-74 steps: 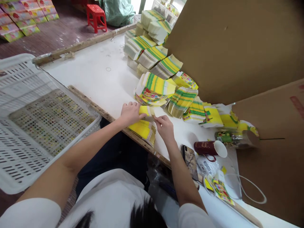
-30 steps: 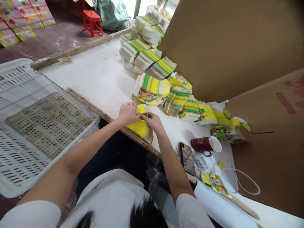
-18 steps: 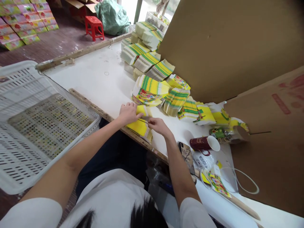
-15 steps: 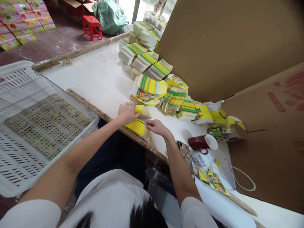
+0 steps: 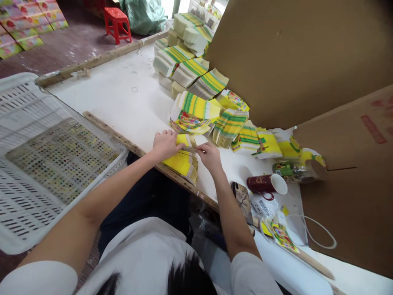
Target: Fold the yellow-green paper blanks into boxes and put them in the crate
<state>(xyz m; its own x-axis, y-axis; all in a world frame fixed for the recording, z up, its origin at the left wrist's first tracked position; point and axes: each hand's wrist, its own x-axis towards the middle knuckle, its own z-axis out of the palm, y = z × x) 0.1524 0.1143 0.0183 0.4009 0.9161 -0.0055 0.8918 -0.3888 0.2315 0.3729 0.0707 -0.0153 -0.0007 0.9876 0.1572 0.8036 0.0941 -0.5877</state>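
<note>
My left hand (image 5: 166, 144) is closed on a small yellow flat paper packet (image 5: 183, 141), with the thumb along its near side. At the packet's right end, my right hand (image 5: 210, 155) pinches its pale edge between thumb and fingers. Just below the hands, a fanned stack of yellow packets (image 5: 179, 163) lies along the table's front edge. Beyond them stands a larger stack of printed yellow-and-green packets (image 5: 195, 110). How many sheets my fingers hold is hidden.
More packet bundles (image 5: 187, 65) line the cardboard wall (image 5: 276, 53). To the right lie a phone (image 5: 242, 198), a tipped maroon mug (image 5: 260, 183) and a clear jar (image 5: 294, 170). A white plastic basket (image 5: 27, 164) is at left. A wooden strip (image 5: 113, 133) edges the table (image 5: 116, 94).
My right hand has moved slightly right and up, from the lower stack's end to the end of the packet in my left hand. The lower stack has fanned out more.
</note>
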